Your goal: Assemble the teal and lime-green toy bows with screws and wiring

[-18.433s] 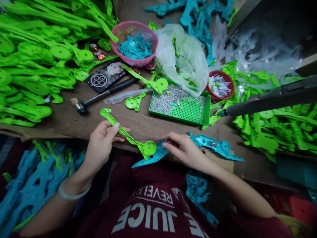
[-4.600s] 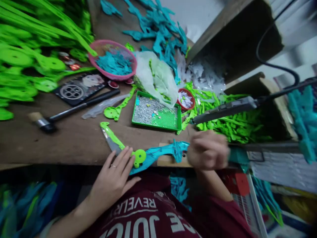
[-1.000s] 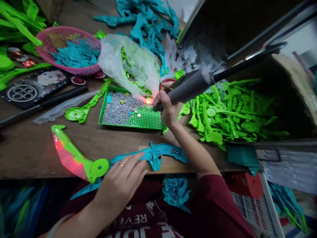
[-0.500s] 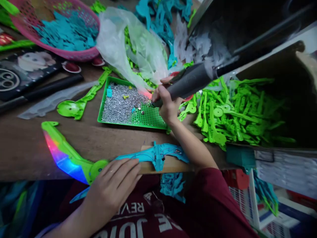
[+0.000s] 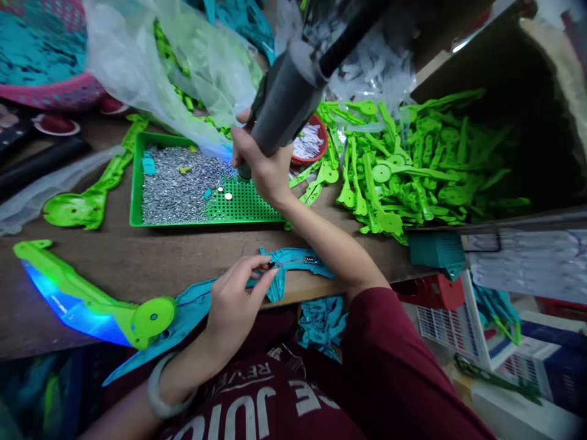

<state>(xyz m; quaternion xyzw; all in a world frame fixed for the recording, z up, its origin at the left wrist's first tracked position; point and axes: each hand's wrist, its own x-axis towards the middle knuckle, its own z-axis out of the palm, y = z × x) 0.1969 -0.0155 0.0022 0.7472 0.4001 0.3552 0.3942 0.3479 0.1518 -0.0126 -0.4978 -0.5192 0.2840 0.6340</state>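
My right hand grips the grey barrel of a hanging power screwdriver, its tip down at the right end of the green tray filled with small silver screws. My left hand pinches the middle of a teal plastic toy piece lying on the front edge of the wooden table. That teal piece joins a green piece with a round hub, whose clear blade glows blue.
A heap of green plastic parts lies right of the tray, a small red bowl behind it. A clear plastic bag and a pink basket of teal bits stand at the back left. White crates sit low right.
The view has moved closer and leftward. My left hand went from lying flat on the teal piece to pinching its middle. The blade's glow turned from red and rainbow to blue.
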